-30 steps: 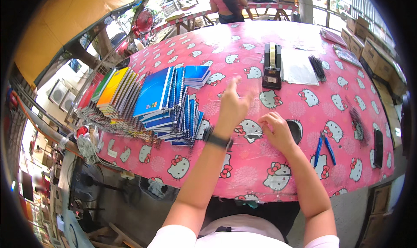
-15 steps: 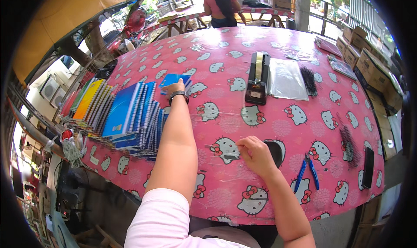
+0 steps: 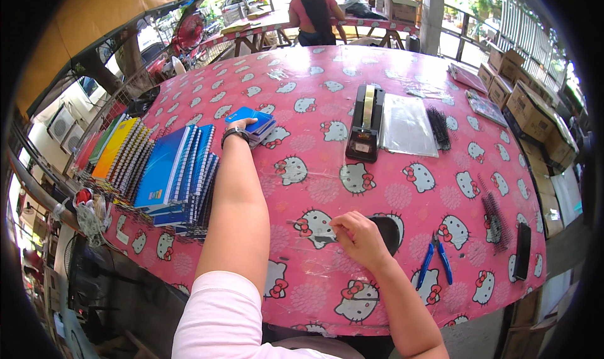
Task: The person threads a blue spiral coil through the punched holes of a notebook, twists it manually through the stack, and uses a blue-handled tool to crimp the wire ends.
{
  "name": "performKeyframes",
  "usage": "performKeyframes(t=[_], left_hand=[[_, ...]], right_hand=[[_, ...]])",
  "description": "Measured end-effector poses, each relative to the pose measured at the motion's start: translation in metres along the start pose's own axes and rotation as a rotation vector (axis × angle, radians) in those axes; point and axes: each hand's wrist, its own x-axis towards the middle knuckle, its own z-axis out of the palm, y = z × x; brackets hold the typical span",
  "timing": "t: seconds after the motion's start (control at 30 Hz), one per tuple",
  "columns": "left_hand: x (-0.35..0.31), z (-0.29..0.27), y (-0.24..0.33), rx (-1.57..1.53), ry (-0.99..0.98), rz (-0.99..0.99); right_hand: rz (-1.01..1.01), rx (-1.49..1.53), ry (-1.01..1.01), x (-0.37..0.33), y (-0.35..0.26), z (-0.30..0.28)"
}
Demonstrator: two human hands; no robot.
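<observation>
My left hand (image 3: 238,125), with a dark band on its wrist, reaches out to a small pile of blue notebooks (image 3: 250,117). Its thumb lies over the top one and the other fingers are mostly hidden. Nearer to me, large blue spiral notebooks (image 3: 165,164) are stacked, with yellow spiral notebooks (image 3: 115,146) left of them. My right hand (image 3: 362,236) rests low over the table, thumb and fingers pinched together; whatever they hold is too small to make out. Beside it lies a dark rounded object (image 3: 387,234), partly covered by the hand.
The pink patterned table (image 3: 302,195) bears a black tape dispenser (image 3: 363,126), clear plastic sleeves (image 3: 409,126), black binding coils (image 3: 438,127), and blue-handled pliers (image 3: 435,261). Cardboard boxes (image 3: 531,107) stand at the right. Another person (image 3: 313,13) is at a far table.
The view has shifted slightly. My left hand has moved to the left side of the small notebooks, its thumb now over the top one. My right hand stays pinched near the same spot.
</observation>
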Motion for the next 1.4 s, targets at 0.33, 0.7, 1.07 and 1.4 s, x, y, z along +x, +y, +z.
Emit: performKeyframes(t=[0.33, 0.7, 1.07, 1.4], left_hand=[[0.030, -0.005, 0.007, 0.189, 0.274, 0.057], [-0.043, -0.009, 0.006, -0.103, 0.321, 0.050], [-0.045, 0.028, -0.019, -0.018, 0.438, 0.697], [-0.040, 0.021, -0.007, -0.520, 0.241, 0.043]], right_hand=[[0.004, 0.036, -0.023, 0.001, -0.007, 0.005], [0.028, 0.060, -0.016, 0.001, -0.008, 0.004], [0.074, 0.072, -0.016, 0.001, -0.009, 0.003], [0.089, 0.049, -0.035, 0.000, 0.000, 0.001]])
